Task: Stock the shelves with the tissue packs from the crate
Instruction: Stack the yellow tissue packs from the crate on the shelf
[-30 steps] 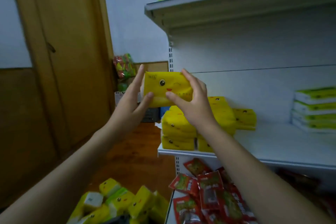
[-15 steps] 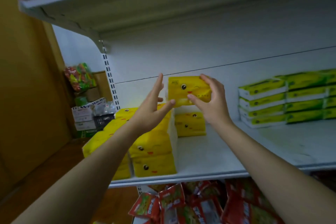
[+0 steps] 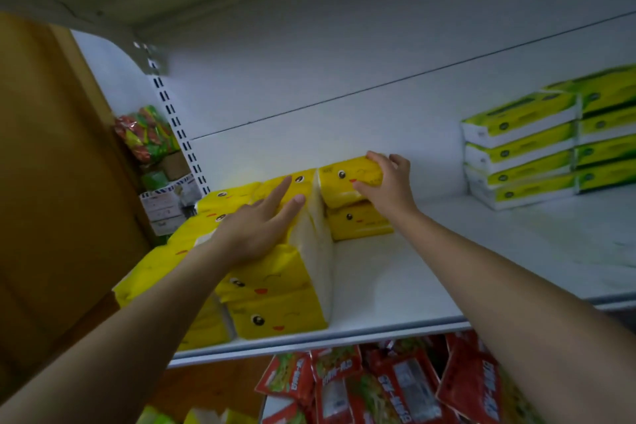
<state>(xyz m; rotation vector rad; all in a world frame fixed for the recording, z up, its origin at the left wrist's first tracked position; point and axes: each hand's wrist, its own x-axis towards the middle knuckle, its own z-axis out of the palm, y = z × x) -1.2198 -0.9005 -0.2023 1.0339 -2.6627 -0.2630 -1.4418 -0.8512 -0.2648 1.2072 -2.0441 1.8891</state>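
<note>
A white shelf (image 3: 395, 272) ran across the view. At its left end stood a big block of yellow packs (image 3: 275, 289); at the far right, stacked green packs (image 3: 523, 151). Red packets (image 3: 389, 385) filled the level below. The left hand (image 3: 254, 227) lay flat and open on the yellow block, fingers spread. The right hand (image 3: 389, 188) gripped one yellow pack (image 3: 347, 182), which sat on another pack (image 3: 358, 222) at the back of the shelf, just beside the block.
</note>
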